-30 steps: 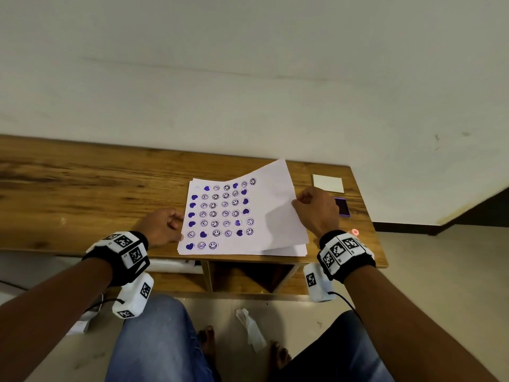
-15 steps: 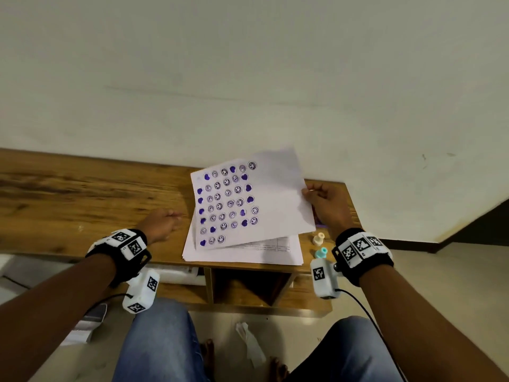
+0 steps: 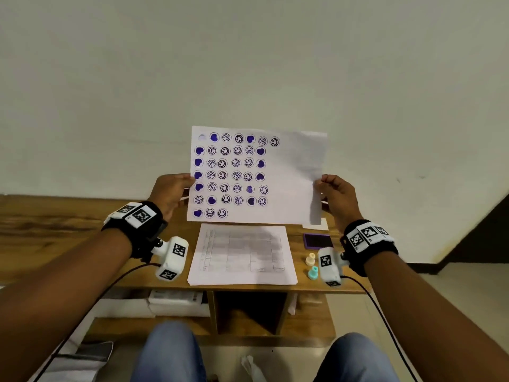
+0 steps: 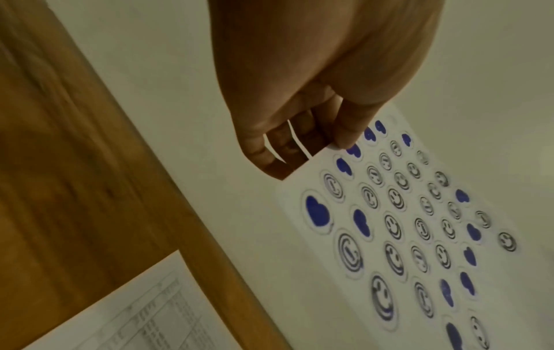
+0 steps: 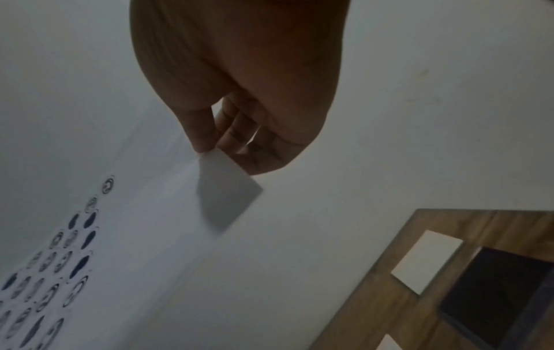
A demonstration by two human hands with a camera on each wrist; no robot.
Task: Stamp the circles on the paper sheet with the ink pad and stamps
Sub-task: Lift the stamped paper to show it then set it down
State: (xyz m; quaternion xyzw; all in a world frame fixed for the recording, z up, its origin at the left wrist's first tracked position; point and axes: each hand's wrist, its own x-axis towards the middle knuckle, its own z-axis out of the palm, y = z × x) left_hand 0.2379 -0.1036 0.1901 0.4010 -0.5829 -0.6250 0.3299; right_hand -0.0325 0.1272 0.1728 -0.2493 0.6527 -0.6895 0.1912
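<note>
I hold the stamped paper sheet (image 3: 289,177) upright in the air in front of the wall, its rows of purple hearts and smiley faces facing me. My left hand (image 3: 172,191) pinches its left edge, thumb on the front and fingers behind, as the left wrist view shows (image 4: 335,139). My right hand (image 3: 334,194) pinches the right edge (image 5: 210,146). On the table lie the purple ink pad (image 3: 318,240), a cream stamp (image 3: 310,259) and a teal stamp (image 3: 313,272), all below my right wrist.
A stack of printed sheets (image 3: 242,255) lies on the wooden table (image 3: 55,230) under the raised sheet. A white card (image 5: 427,260) sits beyond the ink pad. A shelf (image 3: 179,301) under the table holds white boxes; my knees are below.
The stamped sheet was lifted off the stack by my right hand and raised upright. My left hand left the table and took hold of the sheet's left edge.
</note>
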